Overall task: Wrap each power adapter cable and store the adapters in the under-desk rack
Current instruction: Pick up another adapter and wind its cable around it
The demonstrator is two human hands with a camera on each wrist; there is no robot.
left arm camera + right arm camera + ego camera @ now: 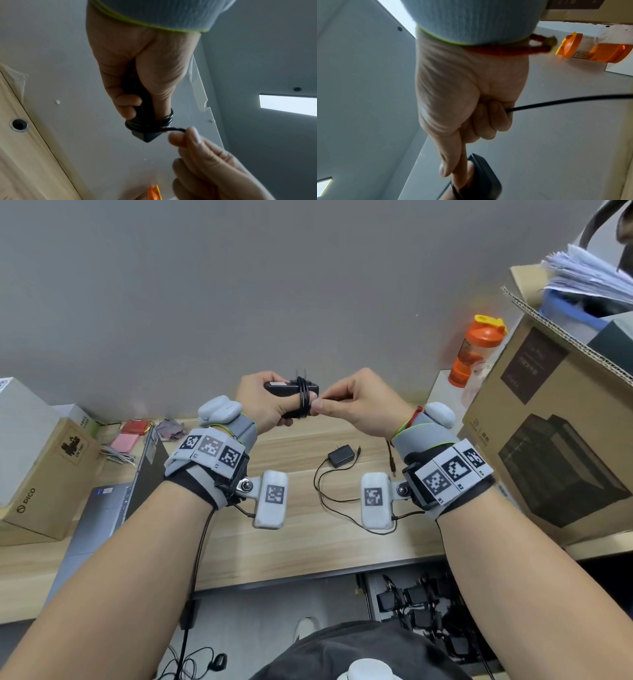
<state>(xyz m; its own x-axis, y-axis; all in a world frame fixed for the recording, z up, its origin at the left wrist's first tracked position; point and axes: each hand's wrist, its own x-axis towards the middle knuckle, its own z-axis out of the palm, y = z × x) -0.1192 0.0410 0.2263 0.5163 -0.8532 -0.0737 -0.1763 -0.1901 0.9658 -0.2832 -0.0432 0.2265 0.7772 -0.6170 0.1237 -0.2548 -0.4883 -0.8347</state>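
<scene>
I held the light, rigid adapter [290,390] clamped in my left hand [263,400] while my right hand [356,405] pinched its thin, springy cable [303,398], best gripped close to the coils.

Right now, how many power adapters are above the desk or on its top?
2: one adapter held by the left hand, another adapter lying on the desk. More sit in the rack below, uncountable.

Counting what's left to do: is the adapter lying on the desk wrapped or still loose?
Loose. The adapter on the desk lies with its cable spread in open curves across the desk, none wound round its body.
</scene>
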